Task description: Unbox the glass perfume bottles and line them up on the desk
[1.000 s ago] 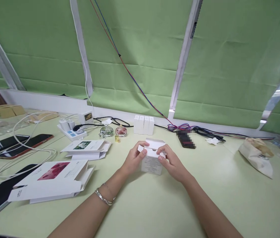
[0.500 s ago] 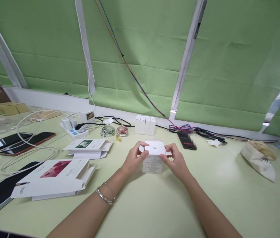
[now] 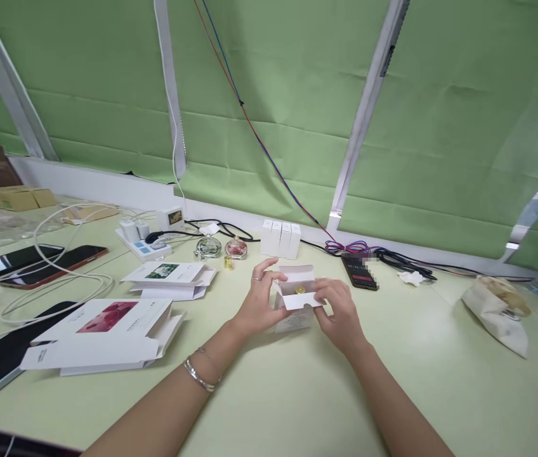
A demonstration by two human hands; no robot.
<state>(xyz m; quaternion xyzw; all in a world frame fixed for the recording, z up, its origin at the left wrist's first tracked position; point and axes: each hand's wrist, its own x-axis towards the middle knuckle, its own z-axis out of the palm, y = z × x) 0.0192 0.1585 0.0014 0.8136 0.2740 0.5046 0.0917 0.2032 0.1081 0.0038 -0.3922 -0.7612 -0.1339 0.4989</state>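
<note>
A small white carton (image 3: 292,322) with fine print on its front stands upright on the table. Its top is open, and a round gold cap (image 3: 300,289) shows inside; whatever is beneath the cap is hidden. My left hand (image 3: 258,298) is at the carton's left side, thumb on the near flap and index finger by the top rear corner. With its fingers and thumb, my right hand (image 3: 342,314) grips the right end of the near flap. Behind stand a green glass bottle (image 3: 209,247), a red glass bottle (image 3: 236,248) and a gold cap-like piece (image 3: 228,262).
Two flattened cartons, one with a pink picture (image 3: 107,316) and one with a green picture (image 3: 159,271), lie left. Behind are small white boxes (image 3: 280,240), a power strip (image 3: 144,247) and a phone (image 3: 360,271). A cloth bag (image 3: 495,311) lies right.
The carton's top flaps, lying over its opening before, are now lifted apart, revealing the gold cap. My hands have shifted on the flaps, the left fingers rising and the right hand moving slightly.
</note>
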